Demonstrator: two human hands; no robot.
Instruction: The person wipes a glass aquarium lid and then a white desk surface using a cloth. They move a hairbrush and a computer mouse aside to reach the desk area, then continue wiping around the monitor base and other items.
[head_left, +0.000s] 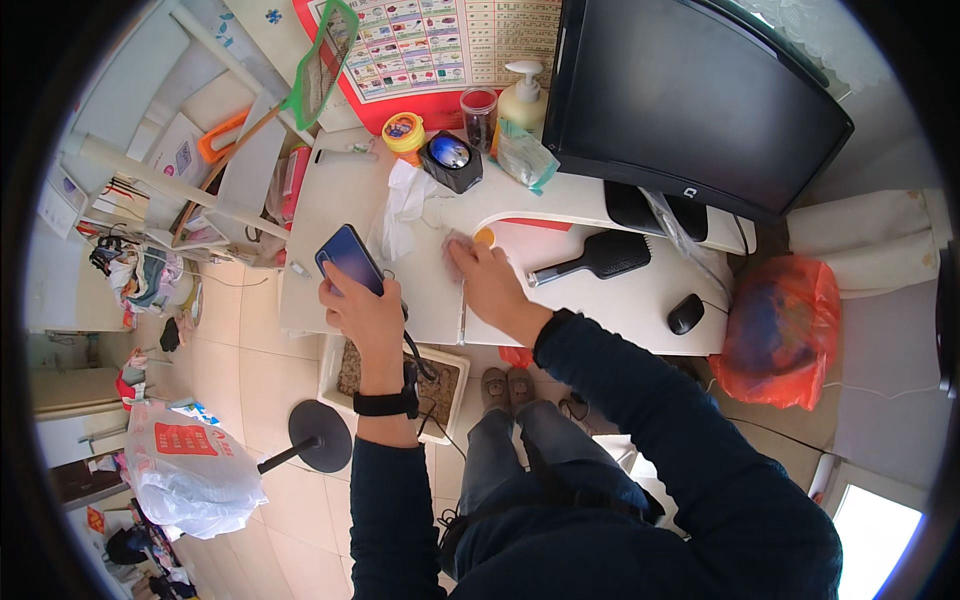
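Observation:
My left hand (365, 315) grips a dark blue smartphone (351, 259) over the left part of the white desk (337, 187). My right hand (491, 289) holds a thin pinkish crumpled piece (454, 259), film or cloth, against the desk surface; my fingers hide part of it. Just beyond those fingertips is a small round orange item (485, 237). A crumpled white tissue (405, 199) lies between and beyond my hands. To the right of my right hand is a black paddle hairbrush (611, 256), its handle towards me.
A monitor (690, 97) stands at the back right, with a computer mouse (685, 313) in front. Along the back are a yellow-lidded tub (403, 135), a clear jar (478, 120) and a pump bottle (523, 97). A red plastic bag (784, 330) sits right; a litter-like box (457, 367) is below the desk.

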